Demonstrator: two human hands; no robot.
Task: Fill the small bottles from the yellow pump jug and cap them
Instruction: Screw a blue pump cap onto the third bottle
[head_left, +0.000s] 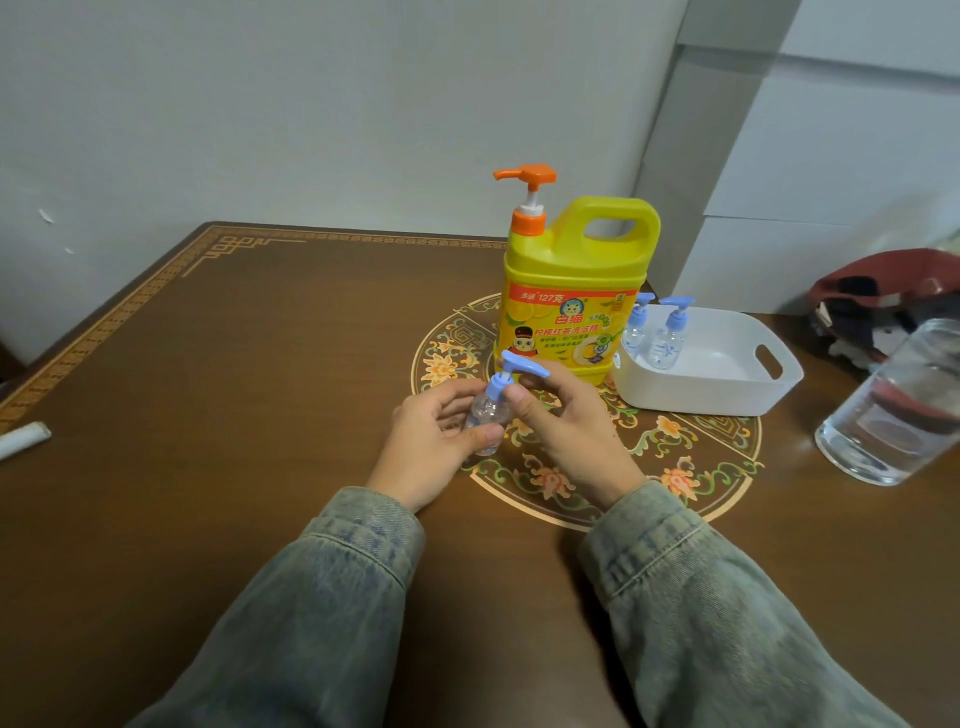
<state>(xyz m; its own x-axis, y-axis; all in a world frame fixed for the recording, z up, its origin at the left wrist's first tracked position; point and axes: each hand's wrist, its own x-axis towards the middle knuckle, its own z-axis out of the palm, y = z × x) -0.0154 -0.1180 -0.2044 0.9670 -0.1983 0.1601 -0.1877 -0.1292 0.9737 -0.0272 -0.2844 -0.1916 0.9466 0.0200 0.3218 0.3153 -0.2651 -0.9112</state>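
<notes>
the small bottle (487, 415) is partly covered by the left hand (431, 441), so its base and its fill level cannot be told; the right hand (563, 415) hides the far side of its blue pump cap (511, 371); behind the yellow jug (574, 291), one bottle in the white tray (727, 387) shows only in part (635, 332); the glass jar (898, 405) is cut by the right edge and blurred; a white object (23, 439) is cut off at the left edge; the dark red heap (888, 296) cannot be identified; both sleeves run out of the bottom edge.
</notes>
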